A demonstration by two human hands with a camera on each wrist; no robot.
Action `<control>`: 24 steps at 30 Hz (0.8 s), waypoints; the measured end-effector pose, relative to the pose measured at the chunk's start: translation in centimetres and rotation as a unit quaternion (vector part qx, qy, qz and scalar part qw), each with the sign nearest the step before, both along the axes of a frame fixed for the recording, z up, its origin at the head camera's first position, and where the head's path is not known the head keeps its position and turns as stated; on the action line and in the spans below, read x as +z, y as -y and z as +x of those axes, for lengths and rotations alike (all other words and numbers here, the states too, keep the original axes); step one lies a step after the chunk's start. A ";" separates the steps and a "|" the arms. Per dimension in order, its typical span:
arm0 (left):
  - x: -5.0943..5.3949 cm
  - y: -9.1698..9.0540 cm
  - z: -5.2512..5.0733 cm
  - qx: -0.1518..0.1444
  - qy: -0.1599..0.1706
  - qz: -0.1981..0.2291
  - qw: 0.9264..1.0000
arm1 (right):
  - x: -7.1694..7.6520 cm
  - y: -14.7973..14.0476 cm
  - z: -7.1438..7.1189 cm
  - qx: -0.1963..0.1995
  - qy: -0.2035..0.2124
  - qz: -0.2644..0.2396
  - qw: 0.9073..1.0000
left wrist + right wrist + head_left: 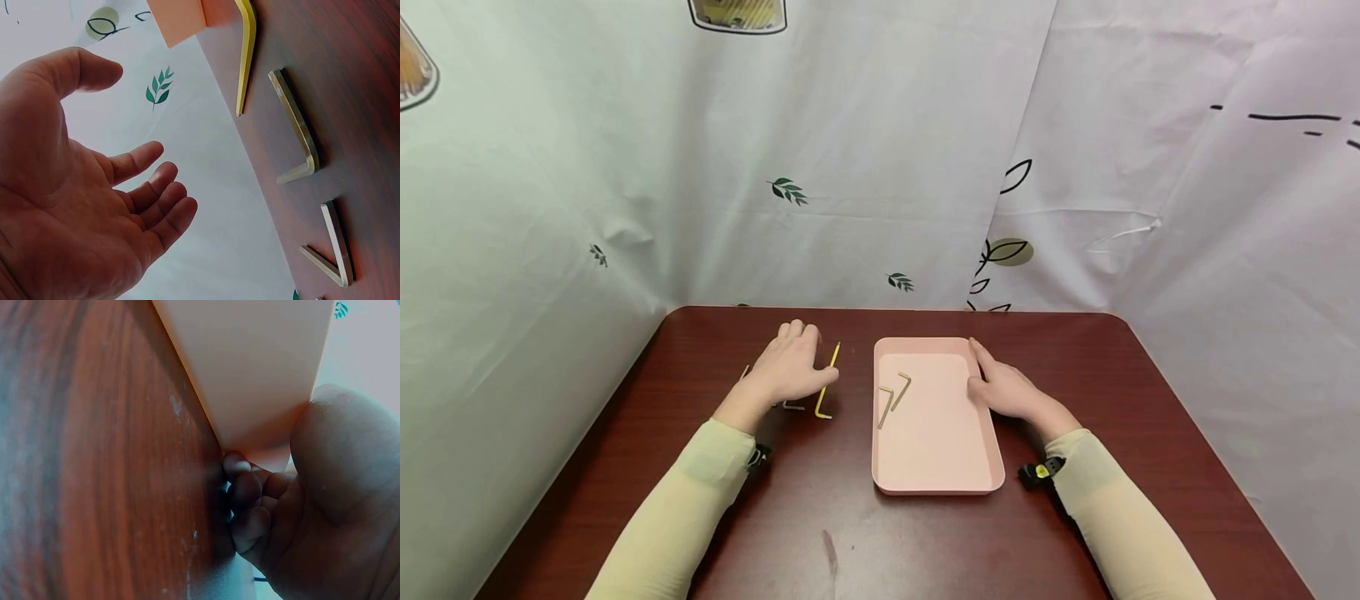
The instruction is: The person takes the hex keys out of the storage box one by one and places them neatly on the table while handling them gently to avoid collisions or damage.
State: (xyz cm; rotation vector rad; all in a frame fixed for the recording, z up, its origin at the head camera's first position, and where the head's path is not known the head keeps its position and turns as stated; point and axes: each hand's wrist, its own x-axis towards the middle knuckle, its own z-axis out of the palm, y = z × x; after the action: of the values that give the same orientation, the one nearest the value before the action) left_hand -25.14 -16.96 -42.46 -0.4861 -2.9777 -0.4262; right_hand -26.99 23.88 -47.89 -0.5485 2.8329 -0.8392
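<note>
My left hand [790,364] hovers over the left of the table with its fingers loosely bent, holding nothing. Beside its thumb lies a yellow hex key [822,400]. In the left wrist view, a brass-coloured hex key [294,115] and a smaller silvery hex key [337,250] lie apart from the palm; from the head, the hand partly hides these. My right hand [1006,387] grips the right wall of a pink tray [940,467], thumb at the rim and fingers outside. Two hex keys, one nearer [887,408] and one farther [902,395], lie in the tray's left half.
The dark red-brown table [827,517] has rounded far corners. White printed sheeting [850,150] hangs behind it and on both sides. A band with a black device [1041,472] circles the right wrist, and a similar one [758,457] the left.
</note>
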 end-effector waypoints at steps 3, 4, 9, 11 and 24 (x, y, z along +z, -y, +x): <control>0.0 -0.2 0.0 -0.002 -0.001 -0.001 1.000 | 0.0 0.0 0.0 -0.001 0.001 0.001 1.000; 0.0 -0.2 -0.1 -0.002 -0.002 -0.002 1.000 | 0.0 0.0 0.0 0.000 0.001 0.001 1.000; 0.2 -0.7 0.0 -0.005 0.000 0.000 1.000 | 0.0 0.0 0.0 0.000 0.000 -0.002 1.000; 0.3 -0.9 0.0 -0.007 0.002 0.000 1.000 | 0.0 0.0 0.0 0.000 0.001 -0.003 1.000; 0.7 -2.2 0.2 -0.028 -0.010 -0.003 1.000 | 0.0 0.0 0.0 0.000 0.001 -0.001 1.000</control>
State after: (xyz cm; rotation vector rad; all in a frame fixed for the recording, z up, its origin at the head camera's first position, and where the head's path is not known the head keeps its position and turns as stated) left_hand -24.93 -14.74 -41.75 -0.5733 -2.9540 -0.4143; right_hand -26.94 23.90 -47.85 -0.5470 2.8305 -0.8424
